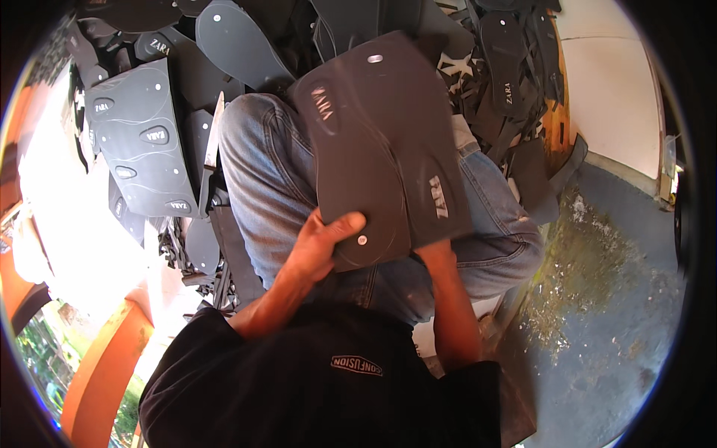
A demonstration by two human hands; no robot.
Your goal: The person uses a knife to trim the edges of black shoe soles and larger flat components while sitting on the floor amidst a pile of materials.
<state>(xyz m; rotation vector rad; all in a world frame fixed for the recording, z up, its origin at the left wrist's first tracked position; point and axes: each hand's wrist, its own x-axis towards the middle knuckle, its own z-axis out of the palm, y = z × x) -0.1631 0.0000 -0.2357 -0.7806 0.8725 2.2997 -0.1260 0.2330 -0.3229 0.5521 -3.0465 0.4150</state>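
Observation:
A dark grey foam sheet of shoe soles [358,142], marked with sole outlines, raised oval pads, pale lettering and small white dots, lies tilted above my knees. My left hand [321,240] grips its lower left corner, thumb on top beside a white dot and fingers underneath. At the lower right edge, my right hand [435,254] holds the sheet from below; its fingers are hidden behind the foam. The sheet's far right corner is slightly blurred.
Another printed sole sheet [142,142] lies to the left of my knee. Cut soles [239,41] and dark foam scraps [467,93] are heaped ahead. A wooden board [559,119] borders the heap on the right, beside a stained blue-grey floor [597,299]. An orange post [104,366] stands at lower left.

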